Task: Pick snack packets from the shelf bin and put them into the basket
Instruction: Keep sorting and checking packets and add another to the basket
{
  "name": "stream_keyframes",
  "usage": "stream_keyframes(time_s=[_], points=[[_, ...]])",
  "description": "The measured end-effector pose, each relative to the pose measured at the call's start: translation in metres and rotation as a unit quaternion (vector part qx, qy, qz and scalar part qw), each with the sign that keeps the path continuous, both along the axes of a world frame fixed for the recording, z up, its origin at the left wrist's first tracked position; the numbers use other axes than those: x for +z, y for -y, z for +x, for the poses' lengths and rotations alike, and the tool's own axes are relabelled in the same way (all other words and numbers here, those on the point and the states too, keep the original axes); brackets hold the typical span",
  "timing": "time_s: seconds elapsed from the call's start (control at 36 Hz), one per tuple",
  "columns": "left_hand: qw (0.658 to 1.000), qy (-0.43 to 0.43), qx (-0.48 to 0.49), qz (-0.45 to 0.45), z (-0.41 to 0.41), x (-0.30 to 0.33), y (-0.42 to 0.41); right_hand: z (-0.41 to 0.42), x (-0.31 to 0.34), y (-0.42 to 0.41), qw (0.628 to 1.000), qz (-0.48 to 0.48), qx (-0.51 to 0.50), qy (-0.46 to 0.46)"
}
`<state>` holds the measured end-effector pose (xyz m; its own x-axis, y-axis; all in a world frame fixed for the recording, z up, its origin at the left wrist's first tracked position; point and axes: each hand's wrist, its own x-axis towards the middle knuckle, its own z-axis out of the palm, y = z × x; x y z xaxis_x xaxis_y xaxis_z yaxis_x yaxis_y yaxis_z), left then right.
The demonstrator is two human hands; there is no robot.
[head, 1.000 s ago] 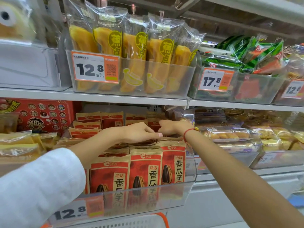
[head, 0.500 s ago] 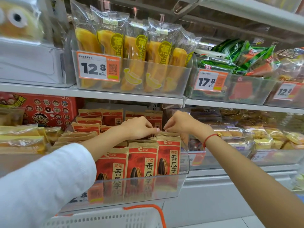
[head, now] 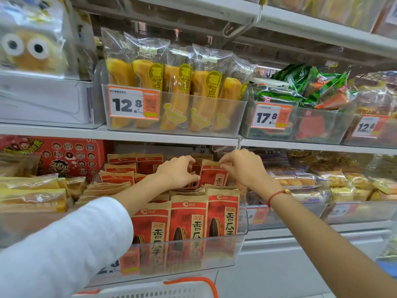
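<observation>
Red seed packet point(head: 213, 175) raised above shelf bin point(head: 240, 244), between both hands. Right hand point(head: 247, 168) fingers pinch its top edge; left hand point(head: 177, 173) fingers curl around its left side. Basket point(head: 171, 290) below.

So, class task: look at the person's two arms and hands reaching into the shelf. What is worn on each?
The left arm wears a long white sleeve that ends short of the wrist, leaving the left hand bare, with no ring or band in view. The right arm has no sleeve in view; its only item is a thin red cord bracelet with a small gold-coloured bead, just below the right hand.
</observation>
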<state>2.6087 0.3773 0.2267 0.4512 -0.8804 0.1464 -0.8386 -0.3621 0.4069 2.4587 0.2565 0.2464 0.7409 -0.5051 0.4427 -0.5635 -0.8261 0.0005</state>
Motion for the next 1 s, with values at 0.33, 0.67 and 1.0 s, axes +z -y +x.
stream_keyframes(time_s=[0.33, 0.67, 1.0], points=[[0.978, 0.063, -0.01, -0.2, -0.009, -0.001, -0.013, -0.025, -0.002, -0.018, 0.911, -0.099, 0.148, 0.372], [0.945, -0.092, -0.024, -0.314, -0.017, 0.013, -0.082, -0.005, -0.001, -0.084, 0.859, 0.32, 0.184, 0.355], [0.893, -0.241, -0.012, -0.381, -0.046, -0.048, -0.168, -0.013, -0.05, -0.153, 0.818, 0.395, 0.23, 0.348]])
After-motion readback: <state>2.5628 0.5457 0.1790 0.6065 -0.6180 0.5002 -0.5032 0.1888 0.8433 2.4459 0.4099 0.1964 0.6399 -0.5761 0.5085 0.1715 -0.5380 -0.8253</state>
